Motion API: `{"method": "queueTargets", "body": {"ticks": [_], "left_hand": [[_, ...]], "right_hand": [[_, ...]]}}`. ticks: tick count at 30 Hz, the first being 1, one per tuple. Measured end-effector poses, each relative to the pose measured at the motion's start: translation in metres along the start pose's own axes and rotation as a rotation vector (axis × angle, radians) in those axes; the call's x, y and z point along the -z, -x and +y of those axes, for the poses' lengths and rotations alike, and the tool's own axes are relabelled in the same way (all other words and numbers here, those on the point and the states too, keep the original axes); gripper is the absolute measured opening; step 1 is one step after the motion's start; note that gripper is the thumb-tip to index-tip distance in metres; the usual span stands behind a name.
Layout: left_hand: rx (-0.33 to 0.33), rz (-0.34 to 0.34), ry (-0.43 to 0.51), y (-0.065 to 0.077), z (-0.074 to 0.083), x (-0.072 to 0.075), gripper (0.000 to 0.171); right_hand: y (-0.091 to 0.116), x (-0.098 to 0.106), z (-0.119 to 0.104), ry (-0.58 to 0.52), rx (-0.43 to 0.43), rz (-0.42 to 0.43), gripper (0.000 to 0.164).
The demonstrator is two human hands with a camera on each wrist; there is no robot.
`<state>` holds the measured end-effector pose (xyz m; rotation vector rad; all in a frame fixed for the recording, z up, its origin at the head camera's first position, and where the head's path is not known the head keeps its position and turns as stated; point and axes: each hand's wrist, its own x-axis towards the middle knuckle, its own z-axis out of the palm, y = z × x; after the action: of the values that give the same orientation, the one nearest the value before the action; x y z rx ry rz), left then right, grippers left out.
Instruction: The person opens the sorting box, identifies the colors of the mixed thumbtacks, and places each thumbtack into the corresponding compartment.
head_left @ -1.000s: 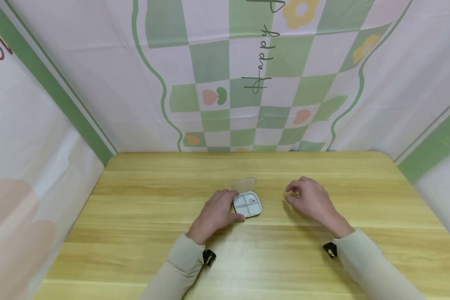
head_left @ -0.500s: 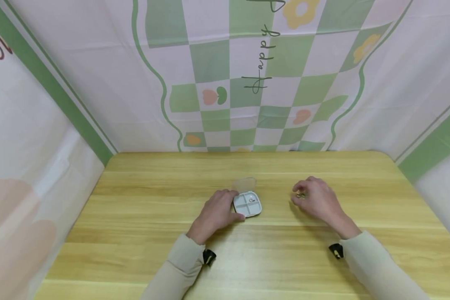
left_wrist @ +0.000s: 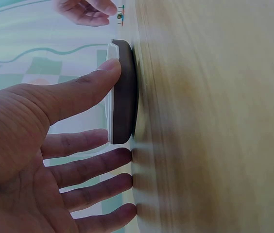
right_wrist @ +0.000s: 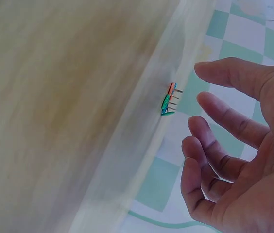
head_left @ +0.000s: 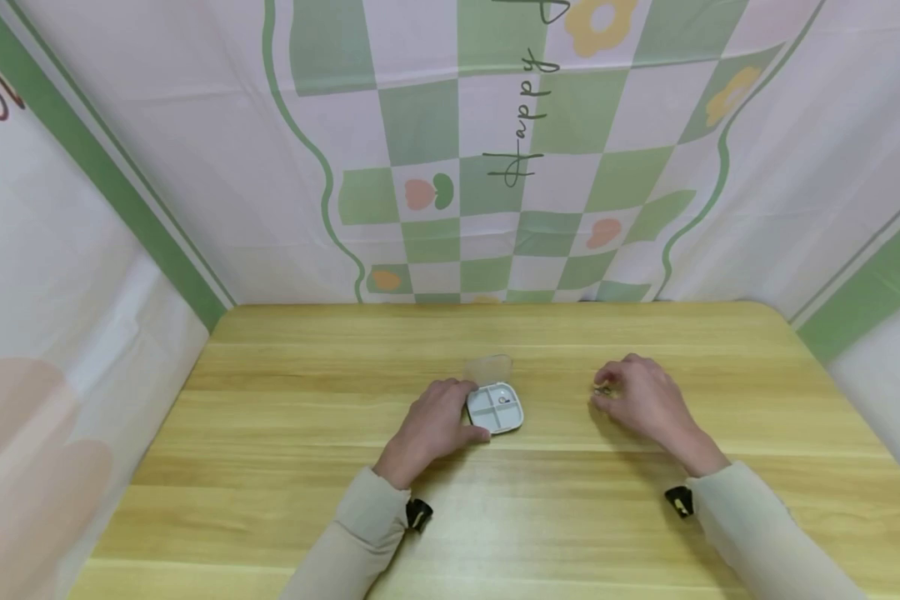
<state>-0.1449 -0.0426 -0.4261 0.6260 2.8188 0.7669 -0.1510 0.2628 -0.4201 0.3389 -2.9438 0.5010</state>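
Yellow wood-grain table (head_left: 232,467): flat under both sets of fingers. I'd bring the right fingertips in low along it.
Bare right hand (head_left: 640,402): thumb and forefinger apart, nothing gripped; the other fingers loosely curved. I judge the step to be a pick-up, so I'd bring only thumb and forefinger together and keep the rest clear.
Bare left hand (head_left: 437,419): thumb on the box's near edge, forefinger at its far corner, box held between; the other three fingers straight, slightly apart. I'd keep that hold light but steady.
White four-compartment box with dark underside (head_left: 482,423): between left thumb and forefinger, well apart from the right fingertips.
Clear rounded lid (head_left: 489,367): swung back, just beyond the left forefinger. I'd pass the right fingers around it, not over it.
Cluster of red, green and blue pieces with thin metal pins (right_wrist: 168,101): on the table, just ahead of the right thumb and forefinger, not touching on my right wrist feed. I'd take one by its coloured part; pins may prick or roll.
Tiny piece in the far right compartment (head_left: 503,400): beyond the left thumb tip; too small for me to identify.
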Motion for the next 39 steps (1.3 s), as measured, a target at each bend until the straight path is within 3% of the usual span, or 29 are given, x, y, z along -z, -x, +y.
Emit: {"method": "queueTargets", "body": {"ticks": [29, 39], "left_hand": [[0.003, 0.006, 0.001, 0.001, -0.001, -0.003, 0.069], [0.001, 0.001, -0.018, 0.000, 0.000, -0.001, 0.070]], "right_hand": [[-0.014, -0.002, 0.006, 0.032, -0.066, -0.085, 0.020], [-0.015, -0.001, 0.006, 0.055, -0.088, -0.088, 0.010]]}}
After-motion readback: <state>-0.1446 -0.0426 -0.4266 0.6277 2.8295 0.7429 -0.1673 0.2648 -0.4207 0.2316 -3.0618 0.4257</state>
